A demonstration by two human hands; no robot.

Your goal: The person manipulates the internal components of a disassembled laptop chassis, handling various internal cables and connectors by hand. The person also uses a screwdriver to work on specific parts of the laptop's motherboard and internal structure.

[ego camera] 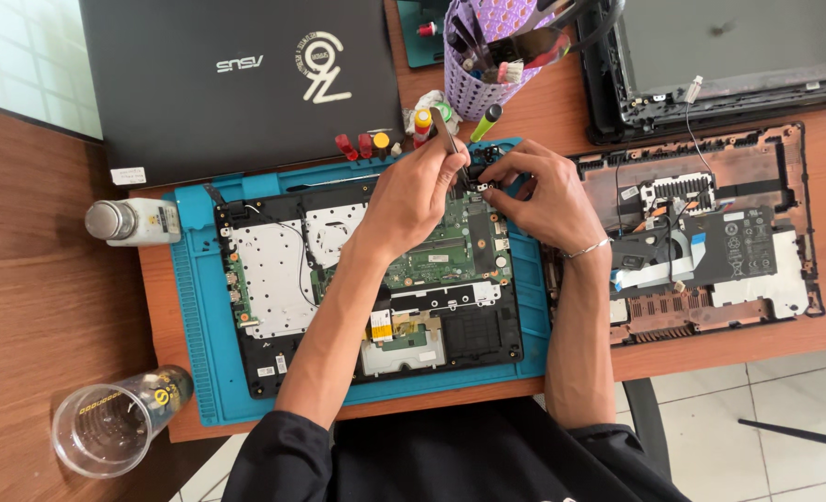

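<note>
Black sleeves filled the bottom edge, cut off by the frame, and two bare forearms rose from them over an opened laptop (376, 279) lying on a blue mat (199, 353) on the desk (22, 279). Left hand (413, 191) was closed around a thin dark tool (448, 135), its tip hidden where the two hands met at the laptop's far edge. Right hand (543, 195), with a thin bracelet at the wrist, pinched something small at that same spot; what it was could not be made out, as the fingers covered it. Both forearms hid parts of the green circuit board (441, 256).

Three laptops showed in all: the opened one on the mat, a closed black one (236, 84) beyond it with its top cut off, and a third taken apart at right, its copper-coloured base (711, 251) lying beside a dark frame (729, 65) that ran out of view. One clear plastic cup (115, 423) lay on its side at lower left, one small bottle (134, 221) lay left of the mat, and one purple mesh holder (483, 56) of tools stood behind the hands, its top cropped. Several small red and yellow caps (366, 144) sat at the mat's far edge, too small to identify.
</note>
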